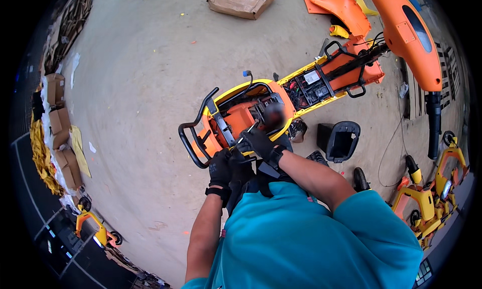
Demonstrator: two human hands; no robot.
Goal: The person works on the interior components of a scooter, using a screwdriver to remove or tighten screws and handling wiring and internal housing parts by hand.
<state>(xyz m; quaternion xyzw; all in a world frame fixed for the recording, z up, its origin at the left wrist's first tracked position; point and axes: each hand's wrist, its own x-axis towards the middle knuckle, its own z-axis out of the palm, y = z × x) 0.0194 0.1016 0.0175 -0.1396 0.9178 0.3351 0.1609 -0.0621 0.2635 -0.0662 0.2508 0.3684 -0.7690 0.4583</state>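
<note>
In front of me stands a partly stripped orange and yellow scooter (237,119), its seat area open to the inside. My right hand (259,142), in a black glove, is closed around a thin metal tool (248,130) at the scooter's near side; its exact kind is too small to tell. My left hand (220,169), gloved too, is curled low beside the near edge of the body. Whatever its fingers hold, if anything, is hidden. A bent black grab rail (187,134) wraps the scooter's left end, close to my left hand.
Wiring and parts show in the open footboard bay (310,84). The orange front cover with handlebar (409,33) rises at right. A black storage bin (341,141) stands on the floor. Orange panels (341,8) and a cardboard box (241,0) lie beyond; other scooters (427,201) are at right.
</note>
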